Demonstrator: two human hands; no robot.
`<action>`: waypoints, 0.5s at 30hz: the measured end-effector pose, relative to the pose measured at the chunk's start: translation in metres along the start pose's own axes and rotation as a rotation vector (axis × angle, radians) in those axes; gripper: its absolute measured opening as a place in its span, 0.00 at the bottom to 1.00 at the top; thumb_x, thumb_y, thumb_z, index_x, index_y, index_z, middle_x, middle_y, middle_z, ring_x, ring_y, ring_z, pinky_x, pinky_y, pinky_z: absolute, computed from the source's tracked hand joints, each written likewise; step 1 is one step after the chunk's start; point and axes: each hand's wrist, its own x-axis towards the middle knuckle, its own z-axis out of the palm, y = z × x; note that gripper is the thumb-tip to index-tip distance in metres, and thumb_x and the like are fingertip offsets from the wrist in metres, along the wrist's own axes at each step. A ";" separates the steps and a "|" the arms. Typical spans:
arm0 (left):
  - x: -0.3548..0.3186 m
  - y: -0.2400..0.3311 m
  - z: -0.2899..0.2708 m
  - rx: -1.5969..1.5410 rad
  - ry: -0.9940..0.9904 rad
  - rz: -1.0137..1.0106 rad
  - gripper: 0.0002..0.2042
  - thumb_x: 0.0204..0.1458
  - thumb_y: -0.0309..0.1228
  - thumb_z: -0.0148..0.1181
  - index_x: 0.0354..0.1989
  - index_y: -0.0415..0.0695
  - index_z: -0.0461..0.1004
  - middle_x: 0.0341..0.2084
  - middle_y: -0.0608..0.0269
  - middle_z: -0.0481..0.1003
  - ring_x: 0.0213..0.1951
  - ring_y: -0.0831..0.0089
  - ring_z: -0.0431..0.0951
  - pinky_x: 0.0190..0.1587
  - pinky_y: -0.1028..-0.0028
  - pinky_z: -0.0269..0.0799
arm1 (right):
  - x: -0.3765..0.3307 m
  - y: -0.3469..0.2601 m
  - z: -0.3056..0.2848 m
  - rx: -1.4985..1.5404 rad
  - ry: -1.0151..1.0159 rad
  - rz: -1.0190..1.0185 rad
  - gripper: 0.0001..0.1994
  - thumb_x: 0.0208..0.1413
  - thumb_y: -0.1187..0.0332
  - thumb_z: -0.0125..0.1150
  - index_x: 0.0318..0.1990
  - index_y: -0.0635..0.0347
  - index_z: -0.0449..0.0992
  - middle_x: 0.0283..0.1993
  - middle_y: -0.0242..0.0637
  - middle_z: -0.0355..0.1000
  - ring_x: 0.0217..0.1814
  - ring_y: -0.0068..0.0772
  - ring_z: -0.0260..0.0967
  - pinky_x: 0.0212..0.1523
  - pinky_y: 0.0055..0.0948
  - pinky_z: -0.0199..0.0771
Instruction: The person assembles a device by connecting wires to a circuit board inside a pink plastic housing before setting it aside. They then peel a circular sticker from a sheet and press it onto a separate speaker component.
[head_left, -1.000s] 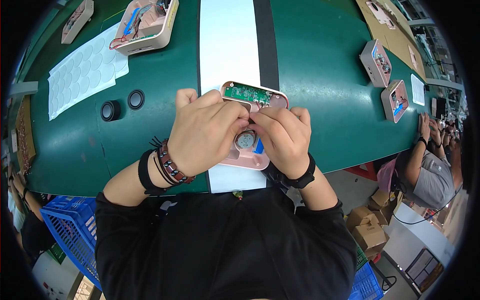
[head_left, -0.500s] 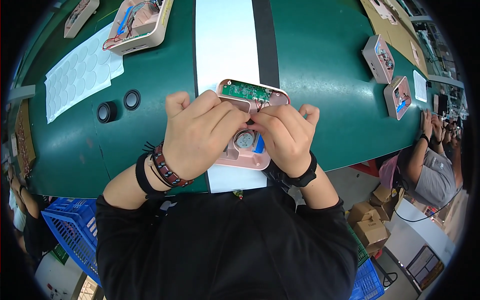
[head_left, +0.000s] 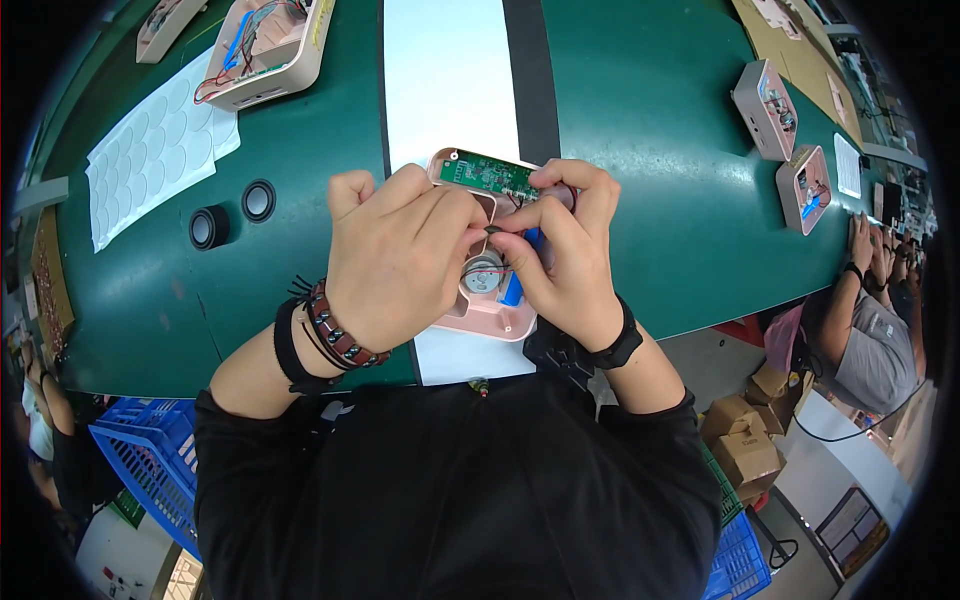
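A pale pink plastic housing [head_left: 463, 322] lies open on a white strip before me. In it are a green circuit board [head_left: 487, 174] at the far end, a round silver part [head_left: 483, 278], thin red and black wires and a blue block [head_left: 513, 290]. Above its middle, the fingertips of my left hand [head_left: 395, 245] and the thumb and index finger of my right hand [head_left: 572, 265] close on a small dark piece [head_left: 493, 230]. Other right fingers bend over the board's right end. My fingers partly hide the small piece and the wires.
Two black round speakers [head_left: 209, 228] and a sheet of round stickers [head_left: 160, 150] lie to the left. Another open pink housing [head_left: 300, 80] stands beyond them. Two more housings [head_left: 766, 110] sit at the right, near a co-worker's hands. A blue crate [head_left: 150, 440] stands below the table edge.
My right hand's fingers have spread and lifted toward the circuit board, while thumb and index stay at the dark piece. Wires now show across the round silver part. The left hand keeps its pinch.
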 end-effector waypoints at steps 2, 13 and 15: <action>0.000 0.000 0.001 -0.013 -0.001 -0.020 0.05 0.46 0.29 0.61 0.27 0.51 0.69 0.22 0.77 0.71 0.31 0.76 0.67 0.37 0.66 0.50 | 0.002 0.000 0.000 0.000 -0.012 0.000 0.07 0.43 0.72 0.69 0.28 0.57 0.75 0.50 0.42 0.60 0.51 0.42 0.55 0.50 0.36 0.58; 0.008 -0.009 0.007 0.016 -0.019 -0.019 0.06 0.43 0.28 0.60 0.25 0.51 0.68 0.19 0.76 0.68 0.29 0.76 0.69 0.35 0.68 0.52 | 0.020 -0.009 -0.003 -0.024 -0.096 0.120 0.07 0.41 0.74 0.68 0.26 0.56 0.74 0.49 0.41 0.59 0.51 0.43 0.56 0.52 0.38 0.57; 0.009 -0.006 0.005 0.053 -0.038 0.014 0.06 0.42 0.28 0.60 0.25 0.50 0.68 0.19 0.76 0.68 0.29 0.76 0.70 0.34 0.68 0.52 | 0.022 -0.012 -0.006 -0.114 -0.141 0.135 0.08 0.41 0.74 0.68 0.27 0.56 0.74 0.50 0.41 0.60 0.51 0.44 0.57 0.52 0.40 0.56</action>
